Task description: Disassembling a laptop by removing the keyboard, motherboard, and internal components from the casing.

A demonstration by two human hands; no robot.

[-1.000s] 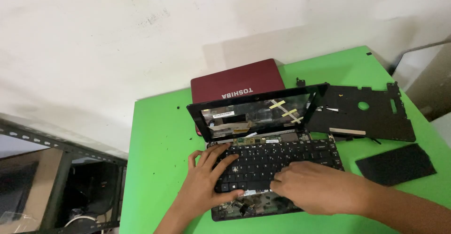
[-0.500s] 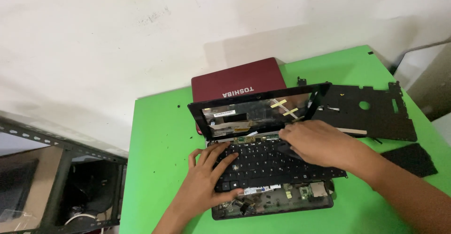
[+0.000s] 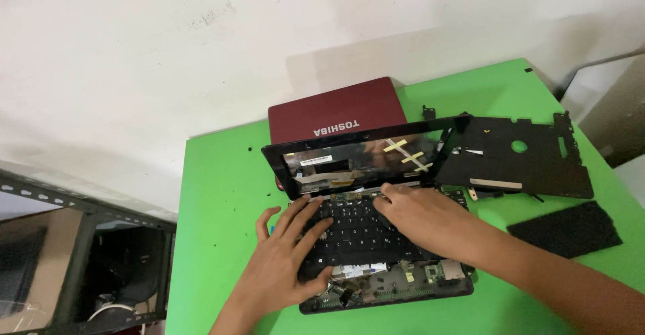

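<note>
Green table [image 3: 215,194], matte, smooth, flecked with small dark specks, set against a whitish plastered wall. Partly stripped laptop [image 3: 376,241] at the table's middle: black keyboard [image 3: 356,231] lying loose on the open base, bare circuit board [image 3: 403,281] exposed along the near edge. Black screen frame [image 3: 356,160], thin and rectangular, tilted up behind the keyboard, strips of yellow tape and a flat cable visible inside. Left hand [image 3: 289,268], fingers spread wide and flat, resting on the keyboard's left part, holding nothing. Right hand [image 3: 416,217], fingers loosely extended, palm down, fingertips at the keyboard's far edge just below the screen frame; whether anything pinched there, cannot tell. Dark red lid panel [image 3: 336,110], glossy, rounded corners, lying flat behind the frame. Black plastic cover [image 3: 517,160], irregular outline with a round hole and notched edges, to the right of the frame. Black flat rectangular piece [image 3: 564,231], dull texture, near the right forearm. Grey perforated metal rack [image 3: 80,241] at lower left beside the table.
</note>
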